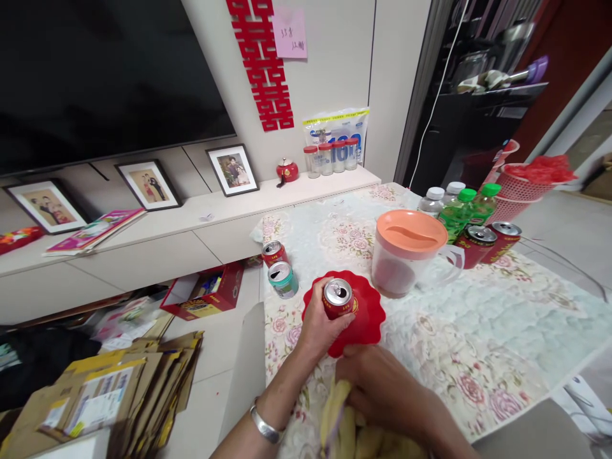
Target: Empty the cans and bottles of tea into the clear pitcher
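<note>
My left hand is wrapped around a red drink can with its top opened. The can is upright, over a red scalloped plate; I cannot tell whether its base touches the plate. Just nearer to me, my right hand is closed on a soft, yellowish cloth that hangs in folds at the table's near edge. Its fingertips are partly hidden. Left of the plate stand a teal can and a second red can, both opened.
A pitcher with an orange lid stands right of the plate on the flowered tablecloth. Behind it are green-capped bottles, white-capped bottles, dark red cans and pink baskets. Flattened cardboard lies on the floor at left.
</note>
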A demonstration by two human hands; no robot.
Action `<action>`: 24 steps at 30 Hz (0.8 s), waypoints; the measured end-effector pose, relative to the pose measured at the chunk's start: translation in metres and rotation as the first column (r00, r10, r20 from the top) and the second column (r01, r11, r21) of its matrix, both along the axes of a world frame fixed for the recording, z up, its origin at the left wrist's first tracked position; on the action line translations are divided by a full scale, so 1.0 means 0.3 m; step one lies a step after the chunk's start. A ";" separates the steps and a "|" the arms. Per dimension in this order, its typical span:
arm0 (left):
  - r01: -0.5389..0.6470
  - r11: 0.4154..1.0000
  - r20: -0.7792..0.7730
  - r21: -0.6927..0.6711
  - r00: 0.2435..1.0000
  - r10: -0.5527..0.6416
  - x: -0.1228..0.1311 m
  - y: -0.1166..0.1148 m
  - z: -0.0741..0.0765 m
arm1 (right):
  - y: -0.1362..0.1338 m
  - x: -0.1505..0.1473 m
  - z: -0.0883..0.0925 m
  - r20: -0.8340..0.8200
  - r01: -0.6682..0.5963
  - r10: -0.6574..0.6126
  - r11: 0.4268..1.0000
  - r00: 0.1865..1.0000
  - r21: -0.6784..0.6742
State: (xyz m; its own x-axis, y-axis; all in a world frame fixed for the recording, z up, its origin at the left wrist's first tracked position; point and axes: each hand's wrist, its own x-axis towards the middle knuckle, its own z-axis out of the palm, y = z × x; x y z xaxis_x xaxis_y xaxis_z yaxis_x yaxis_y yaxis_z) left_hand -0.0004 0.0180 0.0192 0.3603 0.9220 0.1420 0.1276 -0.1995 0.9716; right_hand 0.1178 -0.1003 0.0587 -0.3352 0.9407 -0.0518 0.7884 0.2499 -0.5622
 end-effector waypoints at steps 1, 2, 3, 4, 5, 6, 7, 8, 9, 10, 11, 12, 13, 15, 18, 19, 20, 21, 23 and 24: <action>-0.010 1.000 -0.001 0.013 1.000 0.010 -0.006 -0.006 0.006 | -0.005 0.040 0.032 -0.061 -0.043 0.043 0.999 0.997 0.006; -0.017 1.000 -0.005 0.020 1.000 0.017 -0.011 -0.014 0.011 | -0.008 0.082 0.060 -0.150 -0.083 0.085 0.996 0.985 0.017; -0.020 1.000 -0.008 0.016 1.000 0.020 -0.016 -0.022 0.015 | -0.011 0.123 0.081 -0.311 -0.099 0.101 0.995 0.945 0.022; -0.022 1.000 -0.007 0.004 1.000 0.022 -0.018 -0.030 0.016 | -0.011 0.162 0.095 -0.446 -0.082 0.085 0.996 0.891 0.027; -0.023 1.000 -0.003 -0.011 1.000 0.023 -0.019 -0.038 0.014 | -0.010 0.197 0.100 -0.547 -0.032 0.046 0.999 0.836 0.035; -0.025 0.999 0.003 -0.025 1.000 0.025 -0.018 -0.045 0.011 | -0.008 0.227 0.096 -0.617 0.043 0.000 0.998 0.787 0.056; -0.025 0.999 0.011 -0.031 1.000 0.025 -0.015 -0.051 0.006 | -0.005 0.251 0.086 -0.654 0.136 -0.051 0.987 0.754 0.080; -0.025 0.999 0.018 -0.027 1.000 0.025 -0.012 -0.055 0.000 | -0.002 0.268 0.071 -0.673 0.238 -0.104 0.965 0.733 0.110; -0.026 1.000 0.022 -0.009 0.999 0.027 -0.008 -0.058 -0.006 | 0.002 0.278 0.053 -0.681 0.342 -0.159 0.929 0.715 0.143; -0.023 1.000 0.022 0.014 0.999 0.023 -0.005 -0.060 -0.010 | 0.007 0.281 0.034 -0.684 0.446 -0.220 0.878 0.696 0.172; -0.016 0.999 0.020 0.036 1.000 0.015 -0.003 -0.061 -0.014 | 0.012 0.277 0.015 -0.684 0.545 -0.282 0.815 0.672 0.199; -0.008 0.998 0.017 0.056 1.000 0.007 -0.002 -0.062 -0.017 | 0.019 0.268 -0.001 -0.683 0.632 -0.340 0.741 0.646 0.228; 0.000 0.997 0.009 0.074 1.000 -0.001 -0.003 -0.063 -0.020 | 0.025 0.255 -0.014 -0.678 0.702 -0.389 0.661 0.623 0.266; 0.005 0.994 -0.016 0.112 1.000 -0.003 -0.005 -0.067 -0.025 | 0.039 0.222 -0.033 -0.655 0.771 -0.445 0.520 0.611 0.367; -0.007 0.984 -0.053 0.176 0.998 0.017 -0.005 -0.075 -0.035 | 0.054 0.171 -0.044 -0.569 0.728 -0.453 0.438 0.686 0.528; -0.009 0.981 -0.055 0.193 0.998 0.020 -0.003 -0.078 -0.039 | 0.058 0.156 -0.044 -0.529 0.692 -0.447 0.444 0.721 0.569; -0.009 0.979 -0.051 0.204 0.998 0.020 -0.001 -0.080 -0.043 | 0.060 0.143 -0.044 -0.483 0.651 -0.439 0.464 0.758 0.600; -0.010 0.978 -0.046 0.210 0.999 0.020 0.001 -0.080 -0.047 | 0.061 0.130 -0.043 -0.432 0.606 -0.428 0.497 0.794 0.621; -0.018 0.979 -0.037 0.201 0.999 0.026 0.005 -0.080 -0.051 | 0.061 0.105 -0.039 -0.328 0.512 -0.398 0.579 0.857 0.635; -0.019 0.982 -0.035 0.187 0.999 0.026 0.006 -0.078 -0.051 | 0.060 0.093 -0.036 -0.282 0.473 -0.386 0.614 0.878 0.632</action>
State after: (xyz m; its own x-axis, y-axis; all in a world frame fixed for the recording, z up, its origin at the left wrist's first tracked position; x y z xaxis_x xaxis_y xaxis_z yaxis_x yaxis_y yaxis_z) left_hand 0.0016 -0.0055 0.0039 0.3477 0.8886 0.2993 0.1700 -0.3737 0.9119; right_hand 0.1456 -0.0824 0.0478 0.1538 0.7431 0.6513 0.8505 0.2360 -0.4700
